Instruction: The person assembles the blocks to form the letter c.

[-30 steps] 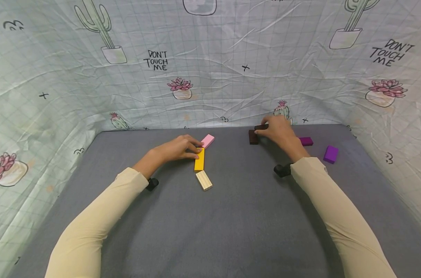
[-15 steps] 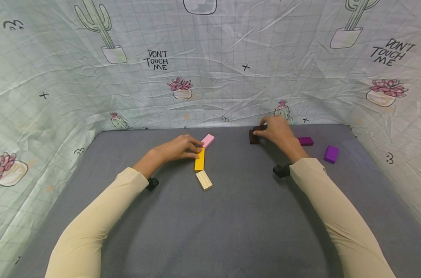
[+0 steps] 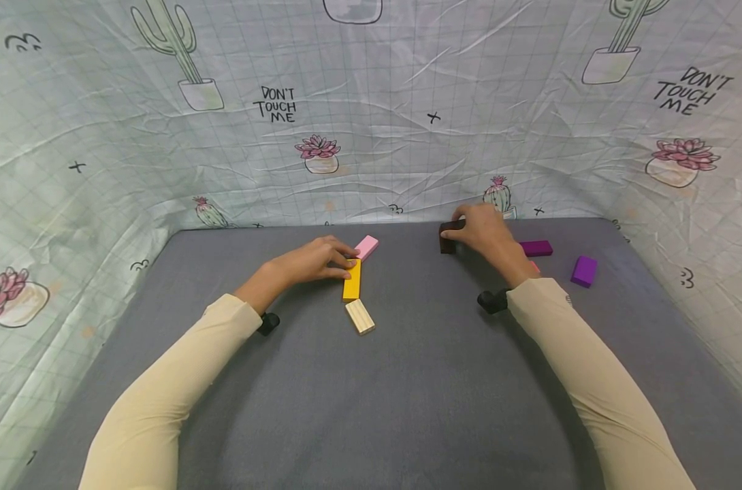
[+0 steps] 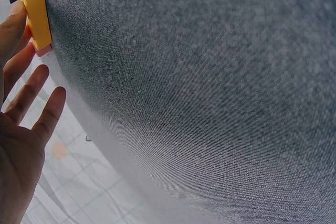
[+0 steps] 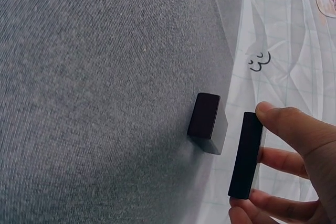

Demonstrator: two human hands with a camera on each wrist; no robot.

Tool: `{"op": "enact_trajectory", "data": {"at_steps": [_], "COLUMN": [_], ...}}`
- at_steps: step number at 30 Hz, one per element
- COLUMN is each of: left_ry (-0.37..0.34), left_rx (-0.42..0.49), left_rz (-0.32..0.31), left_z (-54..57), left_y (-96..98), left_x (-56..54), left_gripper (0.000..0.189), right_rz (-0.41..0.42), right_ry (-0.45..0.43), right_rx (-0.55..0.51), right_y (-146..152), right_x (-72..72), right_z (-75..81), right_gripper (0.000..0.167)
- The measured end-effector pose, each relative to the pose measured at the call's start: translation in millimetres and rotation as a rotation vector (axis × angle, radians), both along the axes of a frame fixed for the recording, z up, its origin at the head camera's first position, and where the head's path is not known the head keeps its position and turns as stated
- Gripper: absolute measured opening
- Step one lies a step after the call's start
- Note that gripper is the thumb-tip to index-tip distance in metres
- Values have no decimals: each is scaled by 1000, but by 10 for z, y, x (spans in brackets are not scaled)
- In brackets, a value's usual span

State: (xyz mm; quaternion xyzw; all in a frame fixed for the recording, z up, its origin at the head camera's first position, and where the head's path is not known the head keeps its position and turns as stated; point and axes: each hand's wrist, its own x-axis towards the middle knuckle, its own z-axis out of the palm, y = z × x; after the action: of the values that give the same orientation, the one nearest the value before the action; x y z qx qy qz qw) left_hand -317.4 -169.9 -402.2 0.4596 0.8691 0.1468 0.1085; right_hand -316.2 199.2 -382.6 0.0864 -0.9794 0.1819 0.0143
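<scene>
Wrinkled pale cloth (image 3: 371, 82), printed with potted cacti and the words "DON'T TOUCH ME", fills the top and both sides of the head view, and a grey tabletop (image 3: 420, 381) spreads across the middle and bottom. Two cream sleeves, the left sleeve (image 3: 156, 391) and the right sleeve (image 3: 598, 381), come up from the lower corners. The left hand (image 3: 312, 260), left of centre, has its fingers loosely spread, thumb and forefinger touching the yellow block (image 3: 352, 282). The right hand (image 3: 484, 233), right of centre near the table's back edge, pinches a dark brown block (image 5: 245, 156) between thumb and fingers. A purple block (image 3: 584, 271) lies at the right of the frame. A pale wooden block (image 3: 360, 317) sits by the near end of the yellow one (whether their corners touch, I cannot tell). Left of the purple block is a magenta block (image 3: 537, 248), and a pink block (image 3: 367, 246) slants away beyond the yellow one's far end. A second dark block (image 5: 205, 116) rests on the table just beside the pinched one, with a gap between them in the right wrist view. Smallest is a red sliver (image 3: 534, 267), mostly hidden behind the right wrist.
</scene>
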Motion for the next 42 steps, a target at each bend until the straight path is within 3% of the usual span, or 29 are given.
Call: {"op": "enact_trajectory", "data": {"at_steps": [15,26,42], "left_ry": [17,17,5], "left_rx": [25,18,5], "left_rz": [-30,-24,-14], "left_z": [-2,-12,-6], "left_y": [-5,-8,-7], "left_x": [-9,-7,-1], "left_gripper": [35,35,36], "right_rz": [12,40,38], "right_ry": [5,7,-20], "right_rx": [-18,15,-39], "right_y": [-125,-271,-573], "right_x": [-13,-36,-89], "right_z": [-18,-53,-120], "right_gripper": [45,47,46]}}
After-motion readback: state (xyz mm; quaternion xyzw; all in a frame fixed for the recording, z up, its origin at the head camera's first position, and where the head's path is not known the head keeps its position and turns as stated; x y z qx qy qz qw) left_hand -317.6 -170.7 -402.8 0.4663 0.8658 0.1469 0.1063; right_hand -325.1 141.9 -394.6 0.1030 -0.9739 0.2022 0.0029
